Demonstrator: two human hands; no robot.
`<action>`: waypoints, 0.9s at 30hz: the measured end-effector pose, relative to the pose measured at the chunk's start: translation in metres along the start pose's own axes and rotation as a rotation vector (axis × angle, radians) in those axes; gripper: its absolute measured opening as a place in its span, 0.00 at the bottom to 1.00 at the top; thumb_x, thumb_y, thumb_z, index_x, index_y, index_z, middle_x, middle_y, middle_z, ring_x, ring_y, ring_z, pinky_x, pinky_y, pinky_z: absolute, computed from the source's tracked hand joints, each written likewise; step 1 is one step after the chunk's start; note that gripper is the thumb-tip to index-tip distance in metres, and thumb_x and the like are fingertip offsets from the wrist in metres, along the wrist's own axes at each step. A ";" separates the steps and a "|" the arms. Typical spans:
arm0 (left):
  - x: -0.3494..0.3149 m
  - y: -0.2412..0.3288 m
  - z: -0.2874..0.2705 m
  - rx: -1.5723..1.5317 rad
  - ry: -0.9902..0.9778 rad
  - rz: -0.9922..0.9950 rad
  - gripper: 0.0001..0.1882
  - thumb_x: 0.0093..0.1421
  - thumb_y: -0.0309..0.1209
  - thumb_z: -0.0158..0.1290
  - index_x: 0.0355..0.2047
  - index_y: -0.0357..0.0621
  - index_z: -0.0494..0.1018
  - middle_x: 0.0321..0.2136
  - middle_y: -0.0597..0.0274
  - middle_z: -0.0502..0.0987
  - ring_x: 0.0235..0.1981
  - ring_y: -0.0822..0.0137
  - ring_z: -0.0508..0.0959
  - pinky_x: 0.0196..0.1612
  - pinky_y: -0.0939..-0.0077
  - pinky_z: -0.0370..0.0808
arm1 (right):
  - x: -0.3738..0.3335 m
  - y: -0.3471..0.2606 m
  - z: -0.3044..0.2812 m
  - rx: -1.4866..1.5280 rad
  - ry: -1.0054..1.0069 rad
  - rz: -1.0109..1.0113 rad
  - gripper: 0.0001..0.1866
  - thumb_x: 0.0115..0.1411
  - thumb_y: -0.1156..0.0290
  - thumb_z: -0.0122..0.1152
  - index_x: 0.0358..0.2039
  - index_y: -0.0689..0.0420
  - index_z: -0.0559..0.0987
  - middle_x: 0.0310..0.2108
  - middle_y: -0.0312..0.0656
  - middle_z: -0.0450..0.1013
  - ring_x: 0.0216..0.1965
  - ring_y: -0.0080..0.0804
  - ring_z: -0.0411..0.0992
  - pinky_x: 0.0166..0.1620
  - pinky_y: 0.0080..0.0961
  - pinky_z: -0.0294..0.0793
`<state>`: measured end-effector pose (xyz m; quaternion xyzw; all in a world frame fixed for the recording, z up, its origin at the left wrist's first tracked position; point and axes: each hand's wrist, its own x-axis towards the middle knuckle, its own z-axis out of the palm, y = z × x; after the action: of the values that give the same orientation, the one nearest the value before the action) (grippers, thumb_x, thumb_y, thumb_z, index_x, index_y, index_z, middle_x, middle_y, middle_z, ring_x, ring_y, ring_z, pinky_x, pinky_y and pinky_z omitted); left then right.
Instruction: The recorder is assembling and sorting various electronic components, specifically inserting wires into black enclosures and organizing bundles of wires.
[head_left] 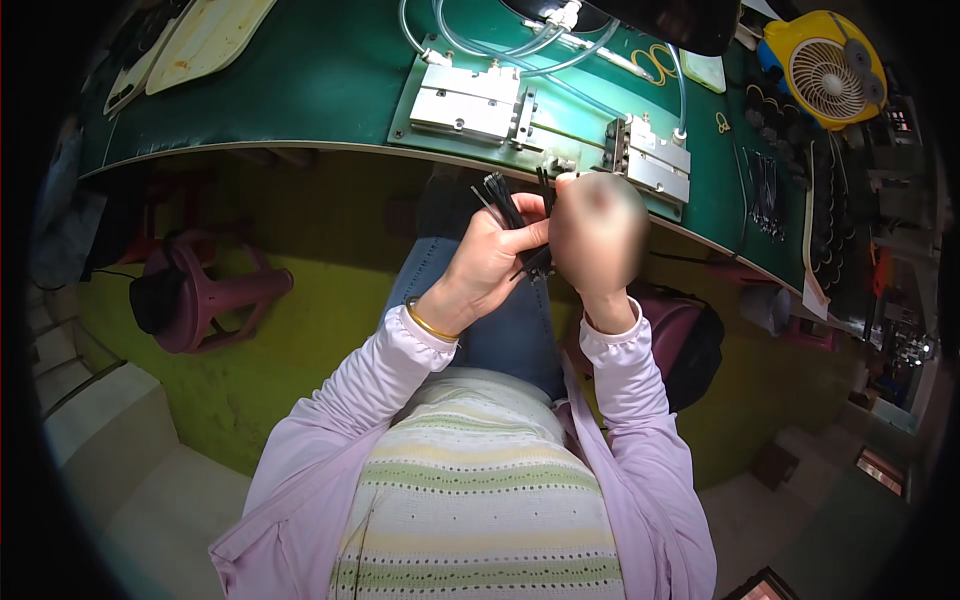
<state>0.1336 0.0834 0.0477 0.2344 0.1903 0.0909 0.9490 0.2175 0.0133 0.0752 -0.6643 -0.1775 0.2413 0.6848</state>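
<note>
Two hands are meeting over a bundle of thin black strips (509,208) at a green bench (300,110).

In the head view, the left hand (484,264) is gripping the bundle, thumb and fingers closing around it, with ends sticking out above and below; a gold bracelet (432,321) is circling that wrist. The right hand (602,238) is showing blurred just beside it, so whether it is closed or holding anything cannot be told. The bundle is staying between the lap and the bench's near edge. Beyond, silvery metal blocks (465,103) are resting on a pale plate (404,115), clear hoses (682,95) are running to them, and a yellow fan (832,78) is standing toward the right.
</note>
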 end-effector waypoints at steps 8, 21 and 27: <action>-0.002 -0.004 0.000 -0.014 0.079 0.010 0.07 0.52 0.22 0.48 0.33 0.36 0.66 0.24 0.61 0.71 0.24 0.71 0.74 0.28 0.80 0.73 | -0.002 0.000 0.003 0.001 0.026 0.003 0.11 0.54 0.67 0.53 0.23 0.62 0.76 0.11 0.31 0.66 0.08 0.11 0.57 0.09 0.09 0.55; 0.002 -0.005 0.000 -0.090 0.063 0.013 0.09 0.50 0.18 0.50 0.32 0.36 0.64 0.25 0.58 0.71 0.26 0.66 0.75 0.30 0.75 0.75 | 0.005 -0.005 0.000 0.049 0.017 0.212 0.10 0.53 0.70 0.53 0.20 0.62 0.75 0.13 0.31 0.67 0.09 0.11 0.58 0.11 0.09 0.52; 0.001 -0.003 0.005 -0.064 0.061 0.032 0.07 0.51 0.19 0.49 0.31 0.35 0.66 0.25 0.59 0.71 0.26 0.67 0.75 0.31 0.76 0.74 | 0.005 -0.006 0.000 0.070 0.028 0.213 0.11 0.53 0.69 0.53 0.19 0.61 0.74 0.12 0.32 0.67 0.08 0.11 0.57 0.10 0.09 0.51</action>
<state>0.1365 0.0785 0.0499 0.2042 0.2126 0.1192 0.9481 0.2226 0.0162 0.0807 -0.6584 -0.0879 0.3096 0.6804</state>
